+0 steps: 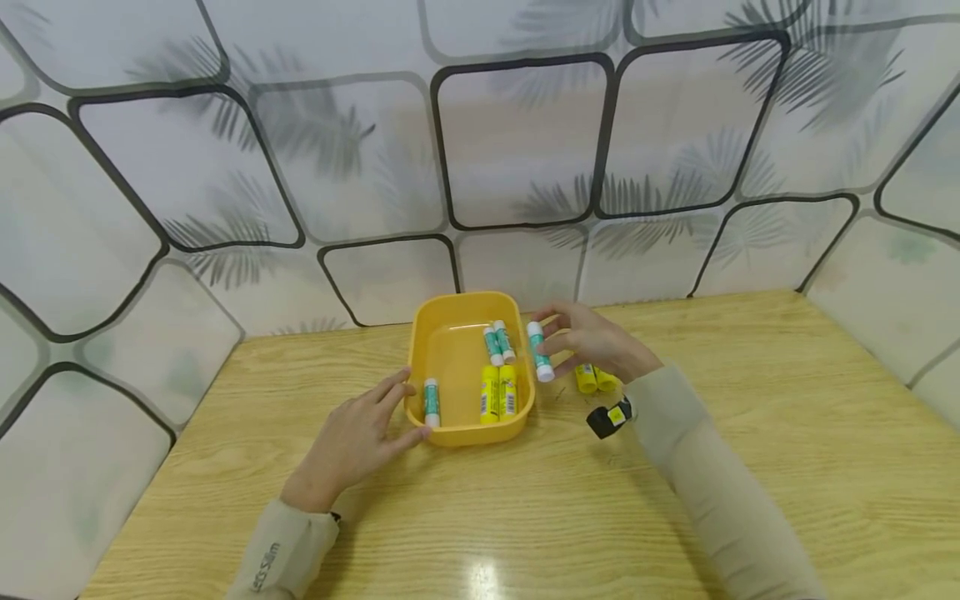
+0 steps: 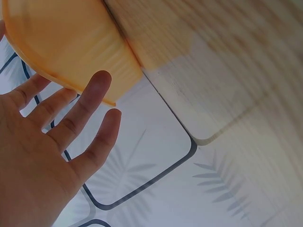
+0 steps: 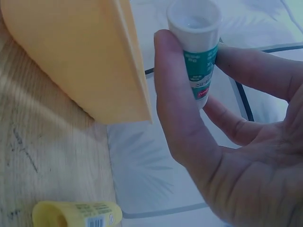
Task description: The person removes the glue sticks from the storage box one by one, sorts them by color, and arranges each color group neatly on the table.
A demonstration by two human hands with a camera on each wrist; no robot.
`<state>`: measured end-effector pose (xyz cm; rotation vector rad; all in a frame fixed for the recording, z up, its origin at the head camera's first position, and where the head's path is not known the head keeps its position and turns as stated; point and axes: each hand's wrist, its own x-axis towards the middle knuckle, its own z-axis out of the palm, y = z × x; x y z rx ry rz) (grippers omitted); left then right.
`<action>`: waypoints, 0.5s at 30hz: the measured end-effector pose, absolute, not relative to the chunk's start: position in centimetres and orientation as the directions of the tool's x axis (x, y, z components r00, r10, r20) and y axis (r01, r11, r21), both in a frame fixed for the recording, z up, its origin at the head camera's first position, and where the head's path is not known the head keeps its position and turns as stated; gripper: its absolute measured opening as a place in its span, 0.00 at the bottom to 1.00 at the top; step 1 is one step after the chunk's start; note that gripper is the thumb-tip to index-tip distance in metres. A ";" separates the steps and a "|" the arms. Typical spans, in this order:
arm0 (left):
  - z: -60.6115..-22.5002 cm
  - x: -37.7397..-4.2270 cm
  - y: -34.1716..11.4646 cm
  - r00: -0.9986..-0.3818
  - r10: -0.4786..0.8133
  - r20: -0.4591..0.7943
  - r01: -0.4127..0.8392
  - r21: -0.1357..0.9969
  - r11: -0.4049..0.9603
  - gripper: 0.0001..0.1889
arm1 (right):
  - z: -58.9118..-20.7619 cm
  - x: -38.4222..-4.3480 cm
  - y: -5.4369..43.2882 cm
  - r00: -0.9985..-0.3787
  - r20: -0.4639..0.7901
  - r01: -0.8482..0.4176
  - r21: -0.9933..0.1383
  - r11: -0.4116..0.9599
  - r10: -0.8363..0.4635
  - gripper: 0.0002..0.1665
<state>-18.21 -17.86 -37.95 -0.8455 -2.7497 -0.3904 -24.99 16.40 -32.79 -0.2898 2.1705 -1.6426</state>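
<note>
Right hand (image 1: 592, 337) clamped on one white-and-teal tube (image 1: 537, 347), just outside the orange-yellow tray (image 1: 459, 346) at three o'clock, left hand (image 1: 358, 442) spread apart at the tray's eight o'clock, inside, two similar tubes (image 1: 492, 346) at two o'clock, two yellow tubes (image 1: 489, 395) at four.

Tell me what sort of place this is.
Probably an indoor tabletop workspace; the wider room is out of view. A wood-grain table is bounded behind and at both sides by a leaf-patterned backdrop, and a yellow tray of small tubes stands on it.
</note>
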 end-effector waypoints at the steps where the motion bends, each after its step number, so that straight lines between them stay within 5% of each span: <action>1: -38.0 -18.2 -17.9 -0.805 0.511 0.300 0.575 0.184 0.797 0.28 | -32.9 -24.9 16.5 -0.899 -0.190 0.075 -0.955 0.288 -0.395 0.35; 15: -37.9 -18.2 -17.9 -0.800 0.512 0.314 0.580 0.182 0.794 0.28 | -33.7 -23.9 18.0 -0.904 -0.182 0.056 -0.948 0.314 -0.387 0.33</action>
